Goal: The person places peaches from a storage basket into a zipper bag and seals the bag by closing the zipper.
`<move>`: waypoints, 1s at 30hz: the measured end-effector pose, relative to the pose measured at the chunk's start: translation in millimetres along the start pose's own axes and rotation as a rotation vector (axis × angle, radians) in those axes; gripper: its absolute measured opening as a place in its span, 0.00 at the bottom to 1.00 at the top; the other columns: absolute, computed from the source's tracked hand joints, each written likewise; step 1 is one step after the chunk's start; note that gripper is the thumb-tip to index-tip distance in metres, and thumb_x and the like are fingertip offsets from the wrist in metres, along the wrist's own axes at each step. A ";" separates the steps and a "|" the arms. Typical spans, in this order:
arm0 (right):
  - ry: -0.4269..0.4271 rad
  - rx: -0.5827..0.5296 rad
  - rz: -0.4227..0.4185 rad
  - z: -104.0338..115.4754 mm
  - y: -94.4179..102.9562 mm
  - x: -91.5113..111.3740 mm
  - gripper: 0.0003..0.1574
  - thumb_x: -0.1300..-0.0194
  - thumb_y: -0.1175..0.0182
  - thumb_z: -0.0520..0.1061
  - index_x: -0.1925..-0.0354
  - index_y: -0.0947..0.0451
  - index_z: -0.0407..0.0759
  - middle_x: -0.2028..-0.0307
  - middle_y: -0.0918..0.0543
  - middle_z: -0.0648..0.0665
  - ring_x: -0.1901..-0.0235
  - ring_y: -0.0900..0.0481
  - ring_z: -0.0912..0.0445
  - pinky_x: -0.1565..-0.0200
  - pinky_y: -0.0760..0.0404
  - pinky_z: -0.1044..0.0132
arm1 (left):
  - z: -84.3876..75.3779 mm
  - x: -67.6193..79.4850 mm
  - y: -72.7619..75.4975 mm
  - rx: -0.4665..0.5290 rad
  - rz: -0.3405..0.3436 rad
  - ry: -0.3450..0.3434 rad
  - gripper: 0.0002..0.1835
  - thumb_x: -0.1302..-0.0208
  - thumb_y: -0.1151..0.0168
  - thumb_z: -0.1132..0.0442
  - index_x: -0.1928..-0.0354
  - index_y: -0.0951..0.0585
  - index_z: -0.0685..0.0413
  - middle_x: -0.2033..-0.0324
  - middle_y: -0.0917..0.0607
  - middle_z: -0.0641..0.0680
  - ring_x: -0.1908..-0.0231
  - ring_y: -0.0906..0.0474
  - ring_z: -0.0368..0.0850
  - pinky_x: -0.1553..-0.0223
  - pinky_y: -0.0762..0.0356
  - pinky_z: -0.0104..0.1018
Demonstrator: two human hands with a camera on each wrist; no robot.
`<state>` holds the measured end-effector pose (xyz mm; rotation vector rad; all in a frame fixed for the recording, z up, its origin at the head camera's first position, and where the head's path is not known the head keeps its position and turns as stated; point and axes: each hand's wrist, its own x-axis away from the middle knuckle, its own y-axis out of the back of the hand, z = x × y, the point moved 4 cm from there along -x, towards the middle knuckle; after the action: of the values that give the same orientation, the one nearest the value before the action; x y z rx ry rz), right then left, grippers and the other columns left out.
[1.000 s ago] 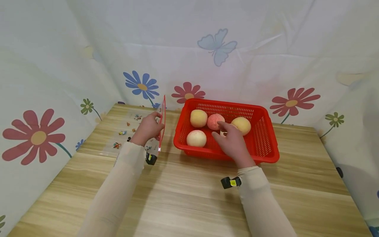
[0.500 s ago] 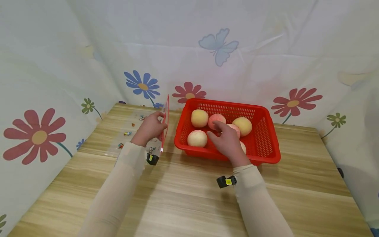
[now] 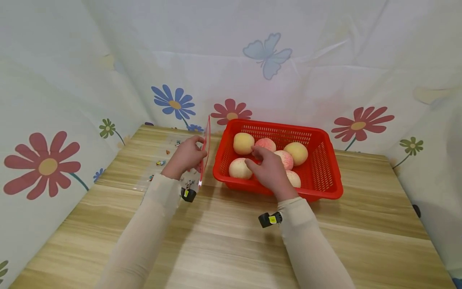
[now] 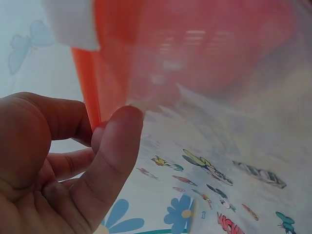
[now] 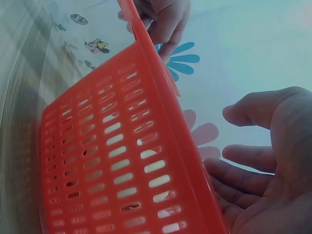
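Observation:
My left hand (image 3: 185, 156) pinches the red top edge of a clear plastic zip bag (image 4: 219, 170) printed with small cartoon figures. The bag's edge stands upright just left of a red plastic basket (image 3: 333, 176), and its body spreads left over the table. Over the basket's front rim reaches my right hand (image 3: 268, 168), thumb and fingers apart, holding nothing. Below and around it lie several peaches: a yellow one (image 3: 243, 143) back left, a pink one (image 3: 266, 144) partly behind the fingers, a pale one (image 3: 240, 168) front left, a speckled pink-white one (image 3: 285, 159) near the middle.
Another yellow peach (image 3: 296, 153) and a pale peach (image 3: 293, 178) lie towards the basket's right. The wood-grain table (image 3: 231, 241) ends at a flower-printed curtain (image 3: 306, 88) at the back and sides.
My right hand has moved left over the basket, uncovering the speckled and pale peaches on the right. My left hand and the bag's red edge have shifted slightly right, towards the basket.

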<state>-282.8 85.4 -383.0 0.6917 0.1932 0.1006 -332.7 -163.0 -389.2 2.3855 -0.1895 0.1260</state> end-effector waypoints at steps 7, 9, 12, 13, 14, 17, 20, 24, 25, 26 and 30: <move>0.000 -0.003 0.027 5.3 -7.1 -2.1 0.33 0.35 0.39 0.54 0.35 0.31 0.48 0.43 0.20 0.43 0.45 0.23 0.48 0.41 0.24 0.51 | -3.6 1.0 -2.0 0.015 0.004 -0.001 0.22 0.33 0.46 0.59 0.38 0.33 0.52 0.73 0.18 0.59 0.83 0.17 0.51 0.84 0.26 0.35; 0.003 -0.011 0.035 6.5 -9.2 -2.9 0.33 0.36 0.39 0.54 0.35 0.31 0.48 0.43 0.20 0.43 0.44 0.23 0.48 0.40 0.24 0.50 | -4.6 1.6 -2.5 0.020 0.003 0.003 0.23 0.33 0.46 0.59 0.37 0.33 0.52 0.71 0.18 0.59 0.83 0.17 0.51 0.82 0.23 0.37; 0.014 -0.024 0.045 8.8 -12.2 -4.1 0.34 0.36 0.39 0.54 0.34 0.31 0.47 0.43 0.20 0.42 0.44 0.23 0.48 0.40 0.25 0.50 | -6.4 2.9 -3.3 0.023 0.000 -0.001 0.23 0.33 0.45 0.59 0.37 0.33 0.51 0.69 0.18 0.60 0.83 0.17 0.51 0.79 0.20 0.39; 0.019 -0.026 0.046 9.8 -13.2 -4.7 0.34 0.36 0.39 0.54 0.34 0.31 0.47 0.43 0.20 0.42 0.44 0.23 0.48 0.40 0.25 0.50 | -6.9 3.4 -3.5 0.022 -0.003 -0.004 0.23 0.33 0.45 0.59 0.37 0.33 0.51 0.69 0.18 0.60 0.82 0.17 0.51 0.78 0.19 0.40; 0.024 -0.025 0.046 10.7 -14.2 -5.3 0.34 0.37 0.39 0.54 0.35 0.30 0.47 0.43 0.20 0.43 0.45 0.22 0.48 0.41 0.24 0.50 | -7.5 3.8 -3.7 0.020 -0.007 -0.008 0.23 0.33 0.45 0.59 0.37 0.33 0.51 0.69 0.18 0.60 0.82 0.17 0.51 0.78 0.19 0.40; 0.030 -0.019 0.047 13.9 -17.1 -6.6 0.34 0.38 0.38 0.53 0.35 0.29 0.47 0.44 0.19 0.44 0.46 0.21 0.48 0.44 0.21 0.52 | -9.3 4.9 -4.6 0.015 -0.018 -0.020 0.23 0.33 0.45 0.59 0.38 0.33 0.51 0.70 0.18 0.60 0.82 0.17 0.51 0.76 0.18 0.41; 0.020 -0.012 0.048 16.5 -20.6 -8.1 0.33 0.38 0.38 0.54 0.36 0.29 0.49 0.45 0.18 0.46 0.47 0.22 0.48 0.45 0.20 0.53 | -10.5 5.9 -5.9 0.024 -0.017 -0.019 0.23 0.33 0.44 0.60 0.38 0.32 0.51 0.70 0.19 0.60 0.82 0.17 0.51 0.74 0.17 0.44; 0.018 -0.010 0.052 20.6 -25.0 -10.3 0.33 0.38 0.37 0.53 0.35 0.29 0.48 0.46 0.18 0.46 0.47 0.22 0.48 0.46 0.20 0.54 | -11.9 8.1 -7.7 0.053 -0.006 0.002 0.23 0.33 0.44 0.61 0.37 0.33 0.51 0.68 0.19 0.61 0.81 0.17 0.52 0.71 0.16 0.47; 0.016 -0.011 0.054 21.5 -26.0 -10.7 0.33 0.38 0.37 0.53 0.35 0.29 0.48 0.46 0.18 0.46 0.47 0.22 0.48 0.46 0.19 0.54 | -12.5 9.0 -8.0 0.059 -0.004 0.006 0.23 0.33 0.44 0.61 0.37 0.33 0.50 0.67 0.19 0.61 0.81 0.17 0.52 0.71 0.16 0.47; 0.014 -0.012 0.054 22.2 -27.0 -11.1 0.33 0.38 0.37 0.53 0.36 0.29 0.48 0.46 0.18 0.46 0.48 0.22 0.48 0.47 0.19 0.54 | -13.2 9.8 -8.3 0.060 -0.004 0.005 0.24 0.33 0.44 0.61 0.37 0.33 0.50 0.67 0.19 0.61 0.81 0.17 0.53 0.71 0.16 0.46; -0.001 -0.003 0.065 23.8 -30.9 -12.5 0.33 0.38 0.37 0.53 0.36 0.29 0.49 0.46 0.19 0.45 0.49 0.23 0.49 0.47 0.19 0.53 | -16.5 13.3 -9.2 0.070 -0.010 -0.003 0.24 0.33 0.44 0.62 0.36 0.33 0.49 0.65 0.20 0.61 0.79 0.16 0.53 0.75 0.16 0.42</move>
<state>-289.1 44.9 -383.1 0.6955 0.1697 0.1631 -318.6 -146.4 -381.4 2.4565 -0.1769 0.1262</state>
